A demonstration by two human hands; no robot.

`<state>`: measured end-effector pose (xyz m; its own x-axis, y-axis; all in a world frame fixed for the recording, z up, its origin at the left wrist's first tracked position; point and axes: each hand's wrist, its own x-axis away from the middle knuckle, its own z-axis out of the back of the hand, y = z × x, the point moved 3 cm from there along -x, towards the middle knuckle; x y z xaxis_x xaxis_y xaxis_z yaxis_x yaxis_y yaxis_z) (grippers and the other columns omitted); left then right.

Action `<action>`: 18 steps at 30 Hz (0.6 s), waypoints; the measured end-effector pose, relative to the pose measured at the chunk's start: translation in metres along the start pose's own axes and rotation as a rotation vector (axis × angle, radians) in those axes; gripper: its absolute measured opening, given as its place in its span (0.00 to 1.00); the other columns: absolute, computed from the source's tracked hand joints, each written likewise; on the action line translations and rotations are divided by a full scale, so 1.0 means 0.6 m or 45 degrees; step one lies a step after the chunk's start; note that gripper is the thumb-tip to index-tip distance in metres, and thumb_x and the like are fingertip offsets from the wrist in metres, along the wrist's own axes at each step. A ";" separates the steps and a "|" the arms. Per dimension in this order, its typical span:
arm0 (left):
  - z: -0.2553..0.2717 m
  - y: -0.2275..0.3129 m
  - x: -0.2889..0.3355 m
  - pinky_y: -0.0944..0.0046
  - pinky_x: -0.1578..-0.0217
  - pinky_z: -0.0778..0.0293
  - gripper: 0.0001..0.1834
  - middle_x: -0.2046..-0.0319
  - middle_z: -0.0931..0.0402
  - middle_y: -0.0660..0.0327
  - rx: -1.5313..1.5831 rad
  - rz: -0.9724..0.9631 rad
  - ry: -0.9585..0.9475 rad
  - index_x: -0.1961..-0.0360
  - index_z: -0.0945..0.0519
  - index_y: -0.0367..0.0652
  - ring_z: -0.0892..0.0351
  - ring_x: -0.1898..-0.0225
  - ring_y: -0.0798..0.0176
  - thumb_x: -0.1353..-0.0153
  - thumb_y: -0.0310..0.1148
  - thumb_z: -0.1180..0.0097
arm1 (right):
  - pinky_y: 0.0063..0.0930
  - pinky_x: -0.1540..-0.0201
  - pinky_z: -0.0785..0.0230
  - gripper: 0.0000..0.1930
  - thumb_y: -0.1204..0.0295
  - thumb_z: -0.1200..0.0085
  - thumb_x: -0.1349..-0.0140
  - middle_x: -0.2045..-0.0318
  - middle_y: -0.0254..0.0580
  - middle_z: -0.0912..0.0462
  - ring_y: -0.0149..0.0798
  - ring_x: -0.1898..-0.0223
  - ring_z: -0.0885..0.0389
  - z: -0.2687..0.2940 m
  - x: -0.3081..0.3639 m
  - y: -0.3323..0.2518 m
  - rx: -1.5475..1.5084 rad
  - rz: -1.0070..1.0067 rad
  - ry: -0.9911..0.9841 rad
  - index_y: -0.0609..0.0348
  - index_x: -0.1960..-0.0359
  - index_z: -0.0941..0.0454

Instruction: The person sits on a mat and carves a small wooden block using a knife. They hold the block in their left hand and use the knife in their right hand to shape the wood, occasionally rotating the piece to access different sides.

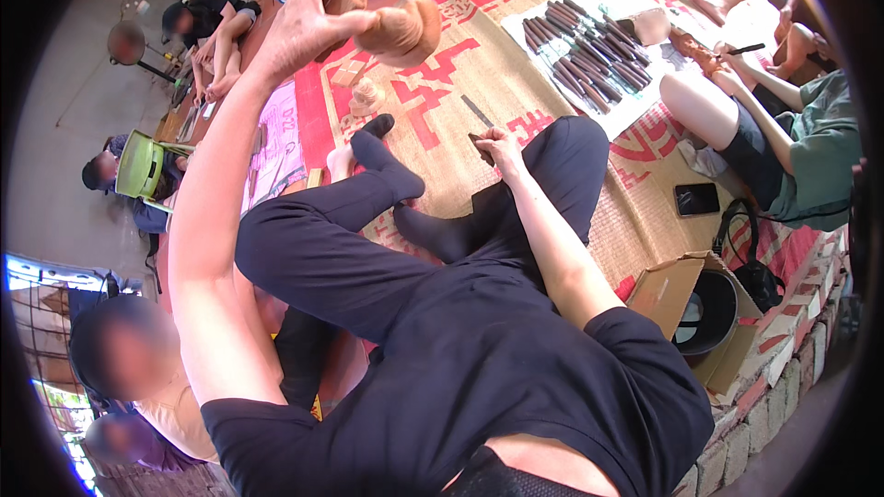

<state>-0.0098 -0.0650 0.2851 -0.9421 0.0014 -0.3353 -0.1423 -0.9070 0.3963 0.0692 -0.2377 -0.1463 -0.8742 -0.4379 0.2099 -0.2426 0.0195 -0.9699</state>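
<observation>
My left hand (299, 32) is raised high at the upper left, its fingers closed round a carved piece of pale brown wood (401, 34) with rounded forms. What the carving depicts I cannot make out. Lower and to the right, above my bent knee, my right hand (502, 149) grips a carving chisel (477, 112) whose thin metal blade points away to the upper left. The chisel is well apart from the carving. Beyond my feet, a smaller pale wooden carving (366, 97) rests on the woven mat (433, 138).
Several dark-handled carving tools (585, 55) lie on a white sheet (543, 37). At the right, a person in green (820, 147) works on a wooden piece (695, 51). Near me are a phone (697, 200), a black bag (760, 281), a cardboard box (658, 294) and a brick edge (783, 359).
</observation>
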 end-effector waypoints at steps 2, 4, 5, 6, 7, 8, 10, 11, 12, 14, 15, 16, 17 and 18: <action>-0.016 -0.006 -0.013 0.64 0.58 0.24 0.29 0.62 0.21 0.59 0.038 0.023 0.051 0.52 0.24 0.43 0.20 0.60 0.65 0.52 0.47 0.32 | 0.22 0.75 0.33 0.06 0.73 0.36 0.49 0.80 0.32 0.20 0.25 0.79 0.23 0.005 -0.006 0.006 -0.049 0.082 0.050 0.58 0.72 0.20; -0.055 -0.013 -0.016 0.67 0.64 0.23 0.27 0.65 0.21 0.60 0.284 0.300 0.018 0.53 0.23 0.43 0.20 0.66 0.69 0.52 0.46 0.31 | 0.23 0.75 0.33 0.05 0.73 0.36 0.49 0.81 0.31 0.21 0.25 0.80 0.24 0.020 -0.011 0.015 -0.086 0.090 0.080 0.58 0.73 0.21; -0.074 -0.037 -0.016 0.69 0.67 0.23 0.27 0.66 0.20 0.60 0.323 0.251 0.132 0.54 0.23 0.43 0.20 0.69 0.71 0.52 0.45 0.30 | 0.23 0.76 0.34 0.05 0.74 0.37 0.49 0.81 0.32 0.21 0.25 0.80 0.25 0.012 -0.012 0.015 -0.102 0.099 0.068 0.59 0.74 0.21; -0.101 -0.061 -0.016 0.69 0.68 0.24 0.28 0.66 0.21 0.60 0.421 0.281 0.131 0.54 0.23 0.41 0.21 0.69 0.70 0.53 0.46 0.29 | 0.23 0.77 0.34 0.05 0.74 0.37 0.48 0.81 0.32 0.22 0.25 0.81 0.25 0.016 -0.014 0.015 -0.107 0.108 0.075 0.59 0.74 0.22; -0.126 -0.100 -0.014 0.69 0.67 0.24 0.29 0.66 0.21 0.59 0.437 0.301 0.205 0.55 0.23 0.41 0.21 0.68 0.70 0.53 0.47 0.29 | 0.23 0.77 0.35 0.05 0.74 0.38 0.48 0.81 0.32 0.22 0.25 0.81 0.26 0.005 -0.015 0.010 -0.124 0.123 0.064 0.59 0.75 0.22; -0.163 -0.138 -0.009 0.69 0.66 0.24 0.30 0.65 0.20 0.59 0.478 0.319 0.273 0.55 0.23 0.41 0.21 0.67 0.70 0.54 0.48 0.28 | 0.22 0.78 0.36 0.05 0.75 0.39 0.47 0.81 0.33 0.22 0.25 0.82 0.27 0.007 -0.012 0.007 -0.172 0.112 0.049 0.59 0.74 0.23; -0.227 -0.166 0.025 0.66 0.63 0.24 0.31 0.63 0.21 0.58 0.642 0.454 0.260 0.55 0.23 0.40 0.21 0.63 0.68 0.55 0.50 0.28 | 0.21 0.79 0.38 0.05 0.75 0.40 0.46 0.81 0.34 0.22 0.25 0.83 0.28 0.011 -0.001 -0.004 -0.266 0.084 0.022 0.60 0.74 0.24; -0.256 -0.183 0.038 0.65 0.61 0.25 0.33 0.63 0.21 0.57 0.601 0.484 0.255 0.55 0.24 0.40 0.21 0.62 0.65 0.55 0.52 0.29 | 0.20 0.80 0.40 0.04 0.77 0.41 0.44 0.82 0.34 0.23 0.25 0.84 0.29 0.016 0.003 -0.004 -0.332 0.099 0.026 0.61 0.72 0.25; -0.278 -0.200 0.051 0.63 0.59 0.26 0.34 0.63 0.21 0.56 0.546 0.514 0.252 0.55 0.24 0.39 0.21 0.61 0.63 0.56 0.53 0.29 | 0.20 0.80 0.40 0.04 0.77 0.41 0.44 0.82 0.34 0.23 0.25 0.84 0.30 0.014 0.004 -0.009 -0.348 0.094 0.049 0.61 0.72 0.25; -0.319 -0.226 0.080 0.61 0.56 0.27 0.36 0.62 0.21 0.54 0.489 0.558 0.262 0.55 0.24 0.39 0.21 0.59 0.59 0.58 0.55 0.30 | 0.21 0.81 0.41 0.05 0.77 0.41 0.44 0.82 0.33 0.24 0.25 0.84 0.30 0.014 0.007 -0.016 -0.373 0.077 0.101 0.61 0.72 0.26; -0.327 -0.218 0.098 0.61 0.55 0.27 0.36 0.61 0.21 0.53 0.475 0.607 0.255 0.56 0.24 0.38 0.21 0.58 0.58 0.58 0.55 0.30 | 0.20 0.79 0.41 0.03 0.76 0.42 0.40 0.80 0.34 0.22 0.25 0.83 0.28 0.018 0.008 -0.012 -0.342 0.050 0.095 0.60 0.69 0.24; -0.334 -0.212 0.110 0.61 0.54 0.28 0.37 0.59 0.21 0.52 0.459 0.657 0.249 0.56 0.24 0.38 0.21 0.57 0.58 0.58 0.56 0.30 | 0.19 0.79 0.41 0.03 0.76 0.42 0.40 0.80 0.34 0.22 0.25 0.83 0.28 0.019 0.009 -0.008 -0.319 0.036 0.114 0.60 0.69 0.24; -0.347 -0.222 0.119 0.59 0.53 0.28 0.36 0.57 0.21 0.51 0.447 0.681 0.230 0.55 0.25 0.39 0.21 0.56 0.56 0.58 0.56 0.30 | 0.19 0.79 0.41 0.03 0.76 0.42 0.40 0.80 0.33 0.22 0.25 0.83 0.28 0.018 0.008 -0.009 -0.293 0.030 0.127 0.60 0.69 0.24; -0.363 -0.228 0.133 0.57 0.52 0.28 0.36 0.57 0.21 0.51 0.486 0.708 0.239 0.55 0.25 0.41 0.21 0.55 0.54 0.58 0.55 0.30 | 0.19 0.79 0.41 0.03 0.76 0.42 0.40 0.80 0.33 0.22 0.25 0.82 0.28 0.014 0.005 -0.010 -0.267 0.023 0.138 0.60 0.69 0.24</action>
<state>0.0006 -0.0327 0.0181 -0.8426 -0.5240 -0.1240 0.2166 -0.5406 0.8129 0.0715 -0.2470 -0.1408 -0.9163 -0.3372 0.2159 -0.2990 0.2176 -0.9291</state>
